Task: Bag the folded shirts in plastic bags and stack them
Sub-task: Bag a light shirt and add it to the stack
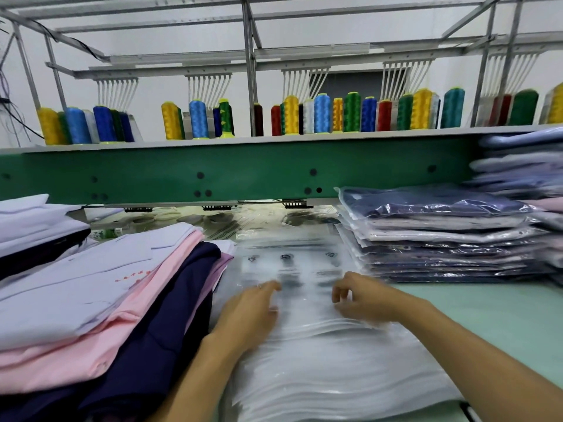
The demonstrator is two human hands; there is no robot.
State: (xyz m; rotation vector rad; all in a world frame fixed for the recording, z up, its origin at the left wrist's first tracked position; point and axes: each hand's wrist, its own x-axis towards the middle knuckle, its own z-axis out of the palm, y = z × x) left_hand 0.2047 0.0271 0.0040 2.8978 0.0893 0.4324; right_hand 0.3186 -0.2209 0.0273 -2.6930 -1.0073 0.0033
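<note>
Your left hand (249, 309) lies with straight fingers on the pile of plastic bags (320, 367) in the middle of the bench (487, 315), just right of the folded shirts (91, 300) waiting unbagged. Your right hand (362, 300) curls its fingers at the top bag; blur hides whether it pinches anything. Farther right, bagged shirts (441, 239) sit stacked. You seem to be separating a fresh bag; next, its mouth needs opening so a shirt can slide in.
</note>
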